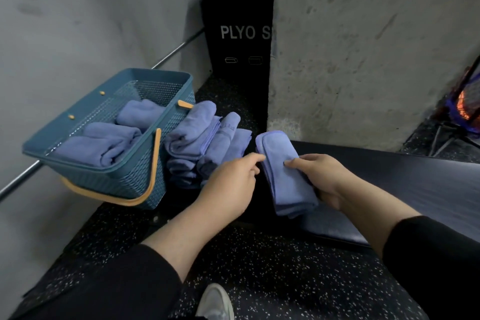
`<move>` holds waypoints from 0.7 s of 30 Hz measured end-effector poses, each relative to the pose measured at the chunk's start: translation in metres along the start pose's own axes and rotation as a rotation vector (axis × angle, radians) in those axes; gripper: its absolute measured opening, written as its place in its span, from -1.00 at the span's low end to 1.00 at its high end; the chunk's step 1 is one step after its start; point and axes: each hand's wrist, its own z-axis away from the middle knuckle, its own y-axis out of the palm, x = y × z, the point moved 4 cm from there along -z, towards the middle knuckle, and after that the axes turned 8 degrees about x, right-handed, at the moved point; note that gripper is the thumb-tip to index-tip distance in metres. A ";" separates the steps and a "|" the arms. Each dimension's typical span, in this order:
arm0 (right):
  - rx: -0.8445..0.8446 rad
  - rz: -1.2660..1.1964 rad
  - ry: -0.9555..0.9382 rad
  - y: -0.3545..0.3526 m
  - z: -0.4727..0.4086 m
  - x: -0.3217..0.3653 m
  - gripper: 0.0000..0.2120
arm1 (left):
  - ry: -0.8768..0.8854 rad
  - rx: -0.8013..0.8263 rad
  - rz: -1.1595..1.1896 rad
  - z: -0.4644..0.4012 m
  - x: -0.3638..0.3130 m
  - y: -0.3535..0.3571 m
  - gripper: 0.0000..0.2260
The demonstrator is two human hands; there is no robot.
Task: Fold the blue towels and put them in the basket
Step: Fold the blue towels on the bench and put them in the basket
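I am over a black floor [272,267] flecked with white, in a corner between a pale grey wall [78,21] and a rough concrete pillar [363,47]. The blue basket [124,179], with its orange handles, stands against that wall, tilted, and a metal rail [171,53] runs along the wall behind it. In the basket lie folded blue towels [104,145], at least three of them, though I cannot tell the exact count. Just to the right of the basket, touching its side, a pile of blue towels [205,145] sits on the floor. Further right of the basket is a dark worktop [402,171], and over its near corner I hold one folded towel [285,176]. My right hand [324,179] grips it, thumb on top and fingers curled beneath; my left hand [231,184] pinches its left edge with bent fingers. Under this towel another blue cloth [335,228] lies flat on the worktop, mostly covered by my right arm. Beyond the basket, in the corner, stands a black box [239,34] whose white lettering reads "PLYO S" before the pillar cuts it off. Far right of the basket, at the frame's edge, something orange and blue [465,109] is too blurred to make out. A pale shoe [215,304] is cut off at the bottom.
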 end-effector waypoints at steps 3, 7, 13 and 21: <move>-0.042 -0.057 -0.016 0.013 -0.022 -0.001 -0.73 | 0.094 0.064 -0.091 0.008 0.002 -0.002 -0.66; -0.080 0.075 -0.079 0.021 -0.049 0.001 -0.68 | 0.129 0.031 -0.245 0.008 0.010 -0.006 -0.69; -0.146 0.569 -0.140 0.027 -0.063 -0.011 -0.62 | 0.118 0.157 -0.403 0.004 0.021 -0.002 -0.70; -0.060 0.366 -0.118 0.038 -0.061 -0.013 -0.63 | 0.081 0.214 -0.507 0.005 0.026 0.001 -0.71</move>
